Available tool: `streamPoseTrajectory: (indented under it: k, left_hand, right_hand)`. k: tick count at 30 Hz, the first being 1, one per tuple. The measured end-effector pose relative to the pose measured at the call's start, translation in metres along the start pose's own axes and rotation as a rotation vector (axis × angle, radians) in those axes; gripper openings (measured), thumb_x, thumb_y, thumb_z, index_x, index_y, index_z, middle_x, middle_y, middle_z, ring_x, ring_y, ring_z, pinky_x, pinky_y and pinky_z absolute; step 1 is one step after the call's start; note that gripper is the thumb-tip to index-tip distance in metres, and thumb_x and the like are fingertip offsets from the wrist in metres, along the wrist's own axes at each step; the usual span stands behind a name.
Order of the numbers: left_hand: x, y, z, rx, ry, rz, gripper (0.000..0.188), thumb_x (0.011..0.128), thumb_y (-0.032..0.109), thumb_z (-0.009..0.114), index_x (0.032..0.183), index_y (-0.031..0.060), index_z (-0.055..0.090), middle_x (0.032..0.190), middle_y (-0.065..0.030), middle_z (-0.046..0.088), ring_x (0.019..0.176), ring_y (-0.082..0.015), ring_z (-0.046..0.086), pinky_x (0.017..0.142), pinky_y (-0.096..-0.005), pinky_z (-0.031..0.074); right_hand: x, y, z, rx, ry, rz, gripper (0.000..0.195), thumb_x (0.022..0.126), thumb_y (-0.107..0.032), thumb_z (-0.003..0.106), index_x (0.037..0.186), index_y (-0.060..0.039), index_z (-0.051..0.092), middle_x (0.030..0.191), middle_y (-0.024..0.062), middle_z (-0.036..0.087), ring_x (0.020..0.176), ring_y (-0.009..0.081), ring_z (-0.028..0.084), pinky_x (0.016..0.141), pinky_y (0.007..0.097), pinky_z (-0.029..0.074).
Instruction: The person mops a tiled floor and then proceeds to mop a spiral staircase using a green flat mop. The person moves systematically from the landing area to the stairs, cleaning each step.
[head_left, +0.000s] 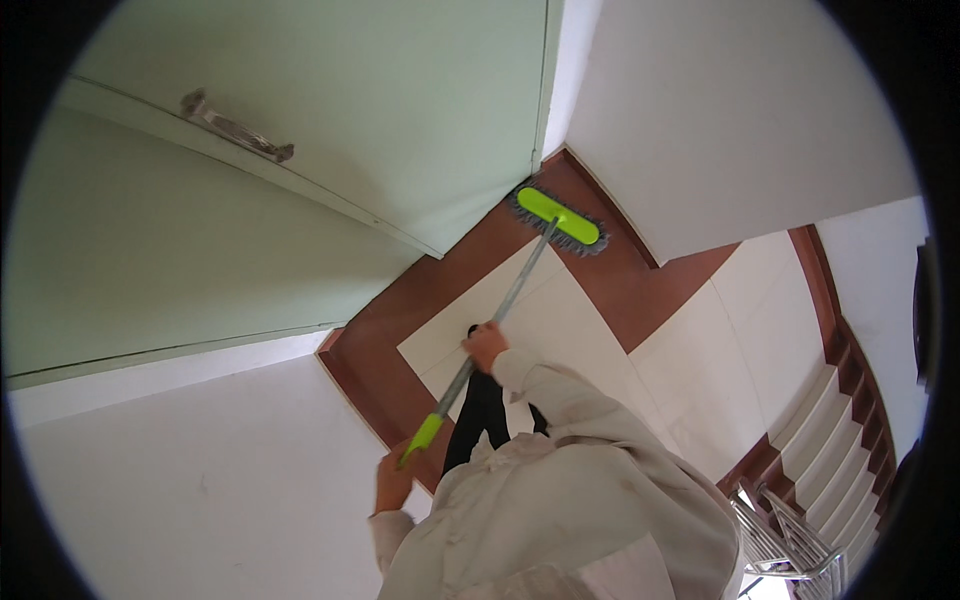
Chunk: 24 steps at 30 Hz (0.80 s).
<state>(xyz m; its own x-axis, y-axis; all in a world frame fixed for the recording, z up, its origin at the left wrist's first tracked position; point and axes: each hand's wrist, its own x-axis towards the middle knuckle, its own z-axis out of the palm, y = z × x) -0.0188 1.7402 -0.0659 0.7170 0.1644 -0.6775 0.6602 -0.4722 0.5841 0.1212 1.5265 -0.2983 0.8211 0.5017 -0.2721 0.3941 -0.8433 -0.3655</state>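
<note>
A flat mop with a bright green head (559, 215) and a grey fringed pad lies on the brown floor border, at the corner beside the green door. Its metal pole (517, 289) slants back towards my body. My right hand (487, 345) is closed around the middle of the pole. At the near end, my left hand (395, 480) grips the green handle sleeve (424, 437); some of its fingers are hidden. Pale sleeves cover both of my arms.
A pale green double door (360, 142) with a film-wrapped pull handle (236, 135) stands ahead on the left. White walls (720, 127) flank the cream tiles (697, 345). Stairs (814, 435) and a metal railing (787, 532) are at the right.
</note>
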Motion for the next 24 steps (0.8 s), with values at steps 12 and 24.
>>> streamPoseTrajectory:
  k: [12,24]
  left_hand:
    - [-0.105,0.054,-0.084,0.184,0.336,-0.145,0.024,0.079,0.021,0.067,0.09,0.0005,0.072,0.051,0.0011,0.048,0.046,-0.0057,0.039,0.043,-0.0241,0.028]
    - [-0.066,0.043,0.069,0.42,0.02,0.35,0.031,0.082,0.036,0.062,0.096,0.0096,0.071,0.084,-0.0147,0.068,0.077,-0.0338,0.064,0.07,-0.0392,0.049]
  right_hand:
    - [-0.051,-0.127,-0.03,0.426,0.066,-0.307,0.017,0.07,-0.011,0.069,0.082,-0.0121,0.057,0.073,0.0095,0.063,0.079,0.0301,0.064,0.075,0.0443,0.043]
    - [-0.169,0.034,0.042,0.29,0.128,0.116,0.027,0.062,-0.003,0.066,0.084,-0.0142,0.058,0.078,0.0072,0.062,0.088,0.0303,0.06,0.088,0.0444,0.04]
